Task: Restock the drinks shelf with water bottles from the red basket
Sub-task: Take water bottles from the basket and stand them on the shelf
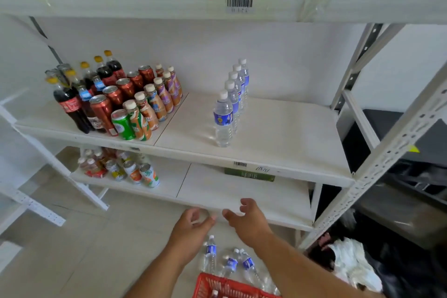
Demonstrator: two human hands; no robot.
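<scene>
A row of several clear water bottles (pixel 223 118) with blue labels and white caps stands front to back on the middle shelf (pixel 278 143), right of centre. On the floor stand three more water bottles (pixel 210 254) beside the red basket (pixel 217 288) at the bottom edge; another cap shows inside the basket. My left hand (pixel 193 227) and my right hand (pixel 246 220) hover empty, fingers apart, in front of the lower shelf's front edge and above the floor bottles.
Cola bottles, red and green cans (pixel 104 111) and milk-tea bottles crowd the middle shelf's left. Cans (pixel 135 172) sit on the lower shelf's left, with a green box (pixel 249 174) farther right. Cartons line the top shelf. A steel upright (pixel 387 157) and dark bags stand right.
</scene>
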